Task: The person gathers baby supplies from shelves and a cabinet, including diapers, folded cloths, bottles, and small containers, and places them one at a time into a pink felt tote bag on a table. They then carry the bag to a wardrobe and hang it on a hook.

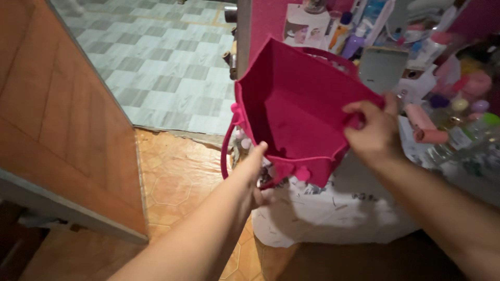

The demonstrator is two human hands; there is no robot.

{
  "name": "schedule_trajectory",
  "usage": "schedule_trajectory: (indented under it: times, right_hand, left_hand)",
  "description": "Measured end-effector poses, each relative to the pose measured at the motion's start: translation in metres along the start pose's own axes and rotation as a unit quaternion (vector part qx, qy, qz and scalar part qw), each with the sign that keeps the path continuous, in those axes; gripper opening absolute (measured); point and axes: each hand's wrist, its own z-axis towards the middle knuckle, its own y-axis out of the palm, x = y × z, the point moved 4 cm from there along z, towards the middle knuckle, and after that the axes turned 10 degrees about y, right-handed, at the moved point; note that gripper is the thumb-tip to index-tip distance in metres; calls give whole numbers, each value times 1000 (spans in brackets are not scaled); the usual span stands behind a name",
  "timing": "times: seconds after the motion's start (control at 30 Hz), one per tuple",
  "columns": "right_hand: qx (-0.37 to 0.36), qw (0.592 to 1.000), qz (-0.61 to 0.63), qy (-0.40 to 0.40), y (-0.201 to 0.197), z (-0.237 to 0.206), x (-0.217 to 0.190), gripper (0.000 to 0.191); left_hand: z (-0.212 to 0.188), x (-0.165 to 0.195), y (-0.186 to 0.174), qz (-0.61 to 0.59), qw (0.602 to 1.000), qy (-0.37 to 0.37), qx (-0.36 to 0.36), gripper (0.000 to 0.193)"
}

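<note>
A pink felt bag (291, 104) is held up open in front of me, its inside empty and dark pink. My left hand (255, 174) grips its near lower edge from below, close to a looped pink handle (225, 151). My right hand (372, 130) pinches the bag's right rim between thumb and fingers. A second handle (333, 56) arches at the far side. The bag hangs over the edge of a white cloth-covered table (323, 213).
The table at right is crowded with bottles, tubes and jars (442, 104) and a grey flat device (383, 67). An open wooden door (57, 119) stands at left. Grey-tiled floor (161, 62) lies beyond, orange tiles (172, 182) below.
</note>
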Motion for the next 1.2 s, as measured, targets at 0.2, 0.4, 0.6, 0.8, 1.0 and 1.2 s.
schedule_trajectory:
  times: [0.2,0.4,0.6,0.8,1.0,1.2]
  right_hand:
    - [18,997,45,-58,-24,-28,-56,34]
    - [-50,975,175,128,-21,-60,-91,28]
    - [15,969,97,228,-34,-90,-98,63]
    - [-80,856,350,371,-34,-124,-88,90]
    - [-203,826,336,404,-19,-157,-84,67]
    - [-309,772,311,461,12,-177,-77,31]
  left_hand:
    - [37,48,-14,-261,954,148,12,45]
    - [-5,60,-28,-94,995,-20,-15,27]
    - [-27,39,-33,-178,981,46,-54,19]
    - [-68,108,-35,-72,970,227,-54,23]
    - [-153,157,-25,-70,912,374,-155,9]
    - [-205,173,-12,69,870,406,-272,12]
